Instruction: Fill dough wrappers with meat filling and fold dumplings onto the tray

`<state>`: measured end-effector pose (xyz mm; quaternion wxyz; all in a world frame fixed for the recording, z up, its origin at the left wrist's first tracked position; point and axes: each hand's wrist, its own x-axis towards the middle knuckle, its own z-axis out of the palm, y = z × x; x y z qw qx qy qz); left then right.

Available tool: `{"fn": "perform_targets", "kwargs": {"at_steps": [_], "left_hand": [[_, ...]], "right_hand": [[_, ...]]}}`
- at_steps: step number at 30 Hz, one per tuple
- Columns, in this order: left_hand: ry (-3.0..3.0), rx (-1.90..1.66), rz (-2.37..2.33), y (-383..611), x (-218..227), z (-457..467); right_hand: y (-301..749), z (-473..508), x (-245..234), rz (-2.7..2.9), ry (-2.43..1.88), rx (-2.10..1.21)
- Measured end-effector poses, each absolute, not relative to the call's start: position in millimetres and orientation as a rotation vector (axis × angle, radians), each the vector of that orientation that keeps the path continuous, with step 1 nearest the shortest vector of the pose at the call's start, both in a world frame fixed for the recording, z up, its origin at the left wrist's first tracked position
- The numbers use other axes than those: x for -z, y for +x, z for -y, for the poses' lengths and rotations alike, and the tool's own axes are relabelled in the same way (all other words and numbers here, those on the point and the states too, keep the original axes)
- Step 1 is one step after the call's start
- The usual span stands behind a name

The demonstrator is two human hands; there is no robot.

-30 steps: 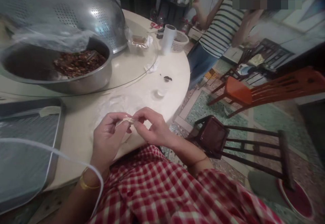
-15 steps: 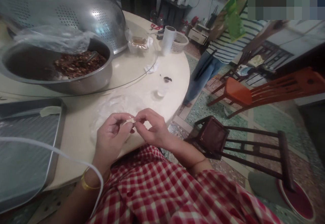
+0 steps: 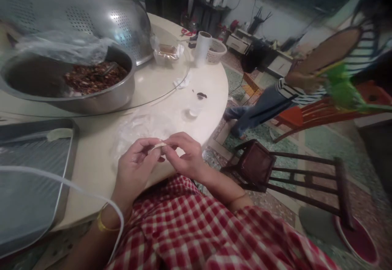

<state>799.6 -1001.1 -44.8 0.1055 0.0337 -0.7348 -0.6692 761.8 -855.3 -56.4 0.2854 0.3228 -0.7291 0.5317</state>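
Observation:
Above the table's front edge, my left hand [image 3: 134, 162] and my right hand [image 3: 185, 156] meet, both closed in a pinch. Between their fingertips is a small pale dough dumpling [image 3: 158, 145], its edge pressed by both thumbs and forefingers. Most of it is hidden by the fingers. Under and behind the hands lies a crumpled clear plastic sheet [image 3: 137, 125]. To the left, a metal tray [image 3: 33, 180] holds one pale finished-looking dumpling [image 3: 59, 134]. Beyond it, a big steel bowl [image 3: 101, 102] contains dark reddish-brown chopped filling [image 3: 94, 78] with a spoon in it.
A perforated steel dome [image 3: 122, 21] stands behind the bowl. A white roll [image 3: 203, 47], a basket [image 3: 217, 52] and a small white cup [image 3: 193, 111] are on the round table [image 3: 211, 78]. A white cable [image 3: 76, 188] crosses at left. Chairs [image 3: 257, 164] and a person holding something green are right.
The person in stripes has moved rightward and nearer with the green thing, bending lower. My fingers have shifted slightly along the dumpling's edge; both hands keep their pinch.

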Motion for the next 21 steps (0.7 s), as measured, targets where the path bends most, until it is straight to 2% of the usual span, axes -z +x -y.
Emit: {"fn": "perform_targets", "kwargs": {"at_steps": [17,21], "left_hand": [[0.100,1.945,2.093,801,43,997],[0.102,1.935,2.090,801,44,998]], "right_hand": [[765,869,64,1.819,0.768,-1.413],[768,865,63,1.918,0.713,-1.636]]}}
